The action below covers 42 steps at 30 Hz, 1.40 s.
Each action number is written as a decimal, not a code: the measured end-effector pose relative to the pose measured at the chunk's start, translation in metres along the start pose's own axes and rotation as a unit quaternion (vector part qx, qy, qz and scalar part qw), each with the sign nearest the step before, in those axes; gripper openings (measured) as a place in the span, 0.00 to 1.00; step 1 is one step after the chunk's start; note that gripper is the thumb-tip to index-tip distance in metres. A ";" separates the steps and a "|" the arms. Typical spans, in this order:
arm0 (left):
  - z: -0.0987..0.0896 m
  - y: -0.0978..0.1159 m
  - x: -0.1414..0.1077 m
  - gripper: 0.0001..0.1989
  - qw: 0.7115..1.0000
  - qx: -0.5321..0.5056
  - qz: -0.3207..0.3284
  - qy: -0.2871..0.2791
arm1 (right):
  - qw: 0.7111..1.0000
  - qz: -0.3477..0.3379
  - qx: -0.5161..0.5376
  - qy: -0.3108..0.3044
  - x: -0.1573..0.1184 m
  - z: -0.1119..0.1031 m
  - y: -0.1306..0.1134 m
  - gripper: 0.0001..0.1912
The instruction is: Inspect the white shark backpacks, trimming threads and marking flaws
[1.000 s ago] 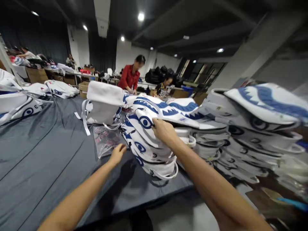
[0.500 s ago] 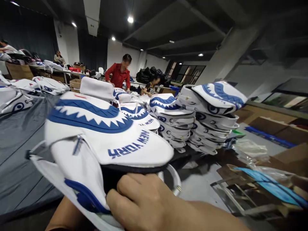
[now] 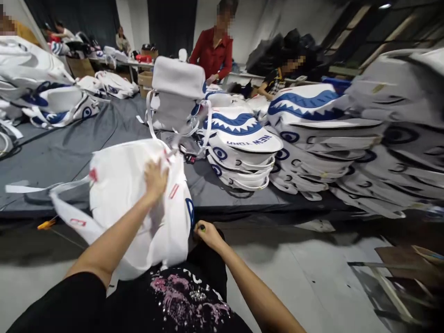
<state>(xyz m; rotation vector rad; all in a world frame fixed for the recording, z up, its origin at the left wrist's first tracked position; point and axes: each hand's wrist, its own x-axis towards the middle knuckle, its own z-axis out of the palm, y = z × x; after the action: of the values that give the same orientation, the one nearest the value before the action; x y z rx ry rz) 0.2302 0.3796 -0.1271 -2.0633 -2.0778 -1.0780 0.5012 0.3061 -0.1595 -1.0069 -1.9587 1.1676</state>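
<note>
A white backpack [image 3: 128,175] lies at the table's front edge, its straps and plain back panel facing up. My left hand [image 3: 156,180] rests on this panel with its fingers spread, slightly blurred. Beside the bag's right edge, near a blue eye patch, my right hand [image 3: 210,235] is closed around a small dark object with a bit of green, too small to name.
Stacks of white and blue shark-print bags [image 3: 243,138] stand on the grey-covered table [image 3: 114,125]. Taller stacks are at the right [image 3: 312,134], more bags at the left. A person in red [image 3: 215,55] stands across the table. A metal frame is at the lower right.
The backpack has gone from close in front of the camera, print side up, down to the table edge, back panel up. My left hand now shows on top, and the view has tilted down.
</note>
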 end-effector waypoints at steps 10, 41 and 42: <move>0.045 0.022 -0.036 0.21 0.996 0.057 -0.073 -0.017 | 0.983 0.033 0.159 0.081 0.096 -0.017 -0.086 0.32; -0.024 0.054 0.108 0.21 0.894 0.207 0.226 -0.328 | 0.847 -0.321 -0.407 0.118 0.061 0.009 0.010 0.18; -0.018 0.047 0.114 0.20 0.889 0.207 0.218 -0.345 | 0.848 -0.319 -0.409 0.111 0.066 0.021 0.015 0.20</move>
<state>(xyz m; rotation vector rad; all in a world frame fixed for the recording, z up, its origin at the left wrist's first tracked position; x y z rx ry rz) 0.2495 0.4651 -0.0392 -2.6840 -1.6520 0.1914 0.4556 0.3588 -0.1728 -0.6952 -2.3448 -0.1882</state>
